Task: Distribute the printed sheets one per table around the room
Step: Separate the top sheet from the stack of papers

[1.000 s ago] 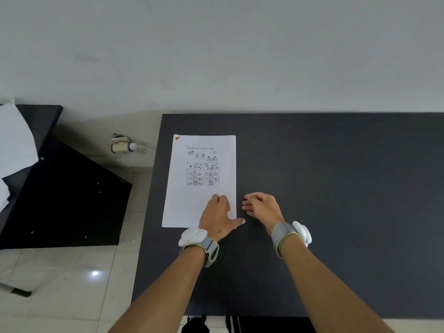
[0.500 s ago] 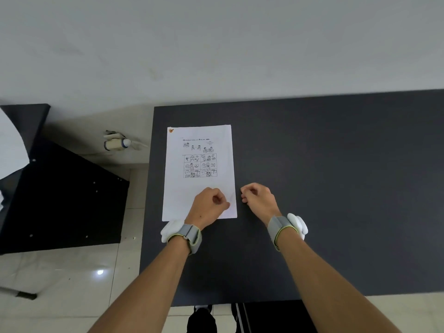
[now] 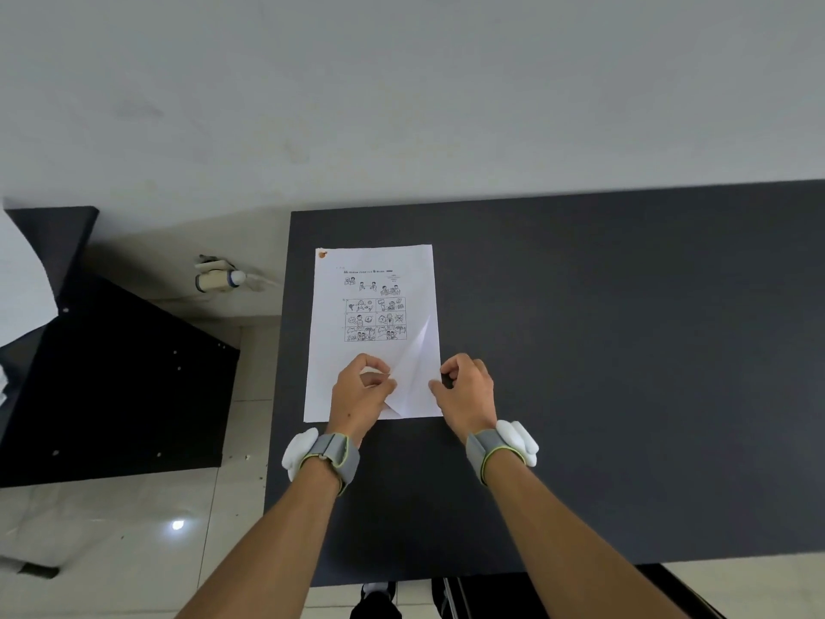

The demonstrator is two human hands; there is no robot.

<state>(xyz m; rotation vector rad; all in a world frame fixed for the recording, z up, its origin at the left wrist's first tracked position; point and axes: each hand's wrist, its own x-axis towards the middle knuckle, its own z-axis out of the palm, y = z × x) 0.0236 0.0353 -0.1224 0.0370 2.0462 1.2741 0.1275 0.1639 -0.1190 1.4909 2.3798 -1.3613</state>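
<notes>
My left hand [image 3: 361, 390] is curled over the near part of the white printed paper sheet [image 3: 372, 332], thumb and fingertips pinching a raised fold of it, so the near right corner lifts and creases off the surface. My right hand [image 3: 466, 388] sits just beside the sheet's near right edge, its fingers curled in and its thumb touching that edge; I cannot tell whether it really grips the paper. The sheet lies lengthwise near the left end of the dark grey matte tabletop [image 3: 625, 373], its far part flat, with small black cartoon panels printed in a grid and an orange mark at its far left corner. Both my wrists wear grey straps with white padded units [image 3: 518, 440]. To the left, past the table's edge, is pale tiled floor [image 3: 134, 529] with a glint of light, a black angled panel [image 3: 111, 386], and a small white and blue fitting [image 3: 218, 279] at the foot of the white wall [image 3: 402, 105].
</notes>
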